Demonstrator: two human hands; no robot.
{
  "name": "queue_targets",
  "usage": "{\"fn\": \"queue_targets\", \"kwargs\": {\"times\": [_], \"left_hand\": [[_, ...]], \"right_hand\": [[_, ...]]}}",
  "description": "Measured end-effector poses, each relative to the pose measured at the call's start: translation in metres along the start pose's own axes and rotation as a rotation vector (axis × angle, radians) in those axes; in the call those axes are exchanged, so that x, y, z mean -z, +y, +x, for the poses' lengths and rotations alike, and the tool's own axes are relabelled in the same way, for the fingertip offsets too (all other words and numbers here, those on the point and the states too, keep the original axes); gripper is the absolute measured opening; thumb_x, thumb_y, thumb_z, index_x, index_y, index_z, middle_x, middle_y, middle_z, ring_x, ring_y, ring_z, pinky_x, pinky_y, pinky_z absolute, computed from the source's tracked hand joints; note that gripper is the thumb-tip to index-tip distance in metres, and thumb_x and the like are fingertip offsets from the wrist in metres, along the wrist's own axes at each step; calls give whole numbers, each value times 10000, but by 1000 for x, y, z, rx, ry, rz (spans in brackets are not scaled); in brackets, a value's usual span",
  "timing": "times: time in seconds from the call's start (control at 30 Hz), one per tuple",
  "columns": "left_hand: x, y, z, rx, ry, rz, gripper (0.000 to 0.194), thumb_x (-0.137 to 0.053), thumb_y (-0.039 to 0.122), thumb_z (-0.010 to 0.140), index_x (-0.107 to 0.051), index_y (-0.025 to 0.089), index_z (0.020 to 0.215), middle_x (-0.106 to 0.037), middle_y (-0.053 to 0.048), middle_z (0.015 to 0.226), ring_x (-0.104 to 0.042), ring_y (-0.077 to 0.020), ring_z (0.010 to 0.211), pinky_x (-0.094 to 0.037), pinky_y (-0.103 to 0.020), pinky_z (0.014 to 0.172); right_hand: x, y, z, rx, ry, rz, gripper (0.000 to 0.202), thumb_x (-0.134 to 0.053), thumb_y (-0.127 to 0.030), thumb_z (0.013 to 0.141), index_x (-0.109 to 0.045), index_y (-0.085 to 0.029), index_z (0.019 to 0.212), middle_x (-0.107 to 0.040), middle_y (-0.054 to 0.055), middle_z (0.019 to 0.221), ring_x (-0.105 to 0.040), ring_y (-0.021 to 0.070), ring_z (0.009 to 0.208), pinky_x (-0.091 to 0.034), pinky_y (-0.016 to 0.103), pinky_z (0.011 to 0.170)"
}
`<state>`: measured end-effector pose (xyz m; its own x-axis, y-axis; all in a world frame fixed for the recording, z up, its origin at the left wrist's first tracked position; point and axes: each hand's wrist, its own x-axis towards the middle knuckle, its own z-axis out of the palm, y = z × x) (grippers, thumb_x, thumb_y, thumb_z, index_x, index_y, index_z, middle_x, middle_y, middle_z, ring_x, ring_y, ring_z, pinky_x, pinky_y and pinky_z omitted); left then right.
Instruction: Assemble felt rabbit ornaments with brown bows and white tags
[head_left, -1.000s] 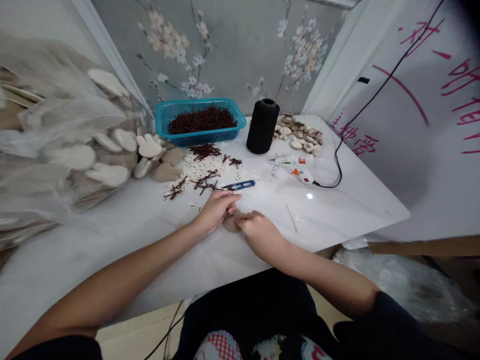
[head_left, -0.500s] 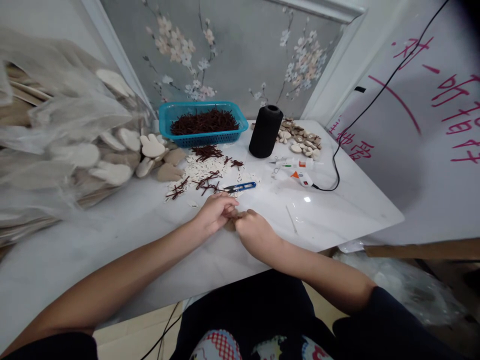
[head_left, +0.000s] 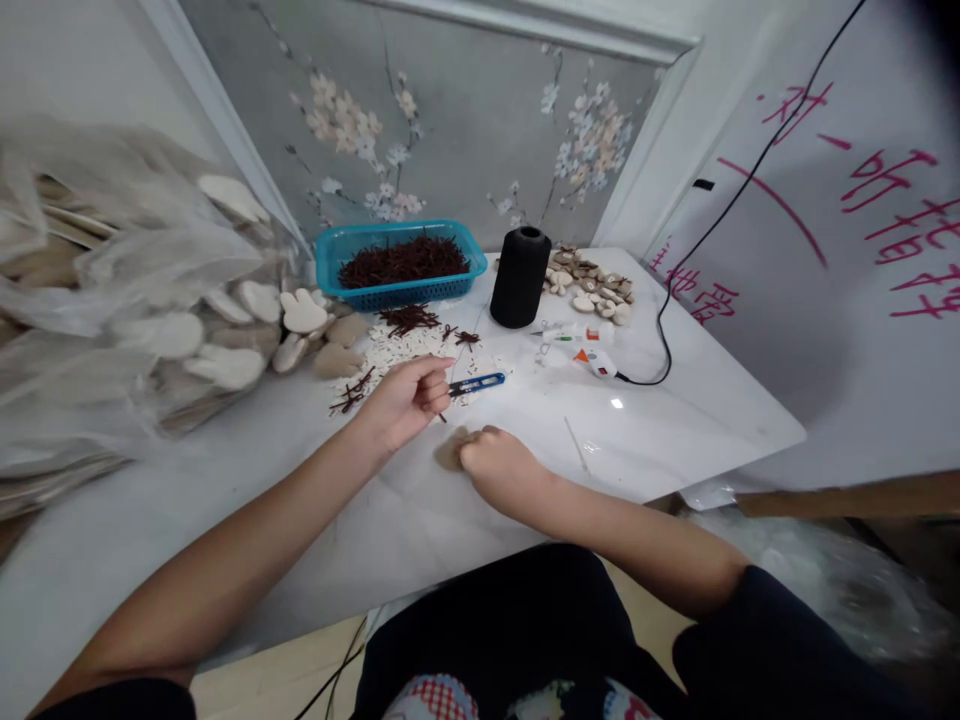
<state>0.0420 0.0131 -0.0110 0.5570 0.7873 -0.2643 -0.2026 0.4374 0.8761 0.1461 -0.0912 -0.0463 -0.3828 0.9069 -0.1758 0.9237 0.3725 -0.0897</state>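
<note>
Holding the tan piece (head_left: 448, 452) looks like the right hand's (head_left: 502, 465) job: knuckles folded, fingertips closed on its right edge, low over the table (head_left: 405, 525) near the front. Left hand (head_left: 409, 400) is up and left of it, well clear, fingers curled. Thin thread (head_left: 471, 335) slants from near the cone (head_left: 520, 278) to those fingertips; pinch is blurred, can't tell if it's gripped.

Step in hand, my read: managing thread at the piece. To do it well: keep the right pinch firm but near the edge, so the piece doesn't twist and its face isn't crushed. Thread wants steady, light tension; a jerk could tip the cone, which stands upright. Watch the snips (head_left: 487, 382), just beside the left fingers: thread could snag there. Also keep slack off the bows (head_left: 352, 390) and white bits (head_left: 382, 350).
</note>
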Motion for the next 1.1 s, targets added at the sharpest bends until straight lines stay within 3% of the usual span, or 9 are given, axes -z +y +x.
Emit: {"fn": "queue_targets", "kwargs": {"times": [0.13, 0.23, 0.3, 0.4, 0.6, 0.73, 0.9, 1.0, 1.1], "left_hand": [[3, 1, 25, -32, -49, 132, 351, -621, 219, 700, -293, 210, 577, -217, 107, 469, -159, -33, 356, -114, -208, 354], [-14, 6, 56, -170, -84, 247, 341, -650, 256, 698, -330, 197, 596, -262, 103, 474, -210, -37, 367, -135, -194, 374], [-32, 13, 82, -272, -120, 340, 276, -666, 269, 704, -414, 180, 633, -395, 75, 511, -355, -54, 430, -243, -178, 420], [-59, 22, 122, -343, -225, 496, 193, -684, 306, 710, -567, 158, 748, -632, -9, 794, -572, -123, 758, -424, -213, 691], [-85, 22, 168, -344, -277, 754, 264, -637, 404, 763, -657, 168, 879, -669, -69, 1083, -542, -244, 1092, -350, -317, 988], [-81, 16, 176, -392, -162, 851, 325, -590, 461, 791, -654, 170, 917, -667, -80, 1099, -523, -270, 1129, -337, -306, 996], [-69, 21, 176, -419, -48, 926, 339, -559, 474, 811, -654, 155, 873, -681, -73, 947, -574, -242, 950, -404, -262, 831], [-54, 25, 159, -430, -8, 963, 324, -565, 474, 805, -638, 159, 773, -643, -39, 773, -551, -195, 763, -387, -236, 674], [-29, 24, 121, -421, 13, 1021, 392, -546, 473, 812, -511, 175, 559, -446, 15, 524, -400, -138, 541, -281, -236, 532]], "right_hand": [[-10, -7, 0, 40, 141, -61, 227, -421, -54, 881, -629, -69, 970, -653, 159, 934, -614, 222, 802, -478, 324, 673], [-14, -9, 6, 46, 191, -52, 202, -442, -59, 876, -636, -86, 921, -656, 144, 892, -615, 214, 778, -483, 317, 642], [-14, -7, 11, 62, 193, -31, 191, -453, -58, 870, -637, -99, 896, -658, 126, 860, -619, 201, 752, -484, 307, 633], [-11, -1, 17, 91, 189, -11, 175, -468, -75, 862, -640, -97, 889, -665, 122, 839, -627, 197, 711, -482, 302, 602], [-8, 8, 21, 148, 170, 75, 158, -500, -98, 827, -653, -117, 860, -682, 106, 775, -648, 211, 711, -483, 301, 570], [-9, 11, 22, 158, 180, 118, 149, -517, -108, 810, -664, -129, 819, -685, 101, 765, -650, 212, 713, -486, 302, 572], [-8, 10, 19, 171, 201, 113, 155, -511, -108, 823, -664, -124, 842, -682, 101, 770, -655, 207, 740, -491, 295, 592], [-7, 9, 19, 183, 199, 95, 149, -513, -116, 828, -658, -119, 867, -679, 101, 784, -656, 210, 730, -497, 301, 584], [-6, 9, 19, 193, 208, 88, 152, -507, -120, 833, -657, -121, 854, -680, 97, 771, -659, 217, 732, -505, 309, 597]]}}
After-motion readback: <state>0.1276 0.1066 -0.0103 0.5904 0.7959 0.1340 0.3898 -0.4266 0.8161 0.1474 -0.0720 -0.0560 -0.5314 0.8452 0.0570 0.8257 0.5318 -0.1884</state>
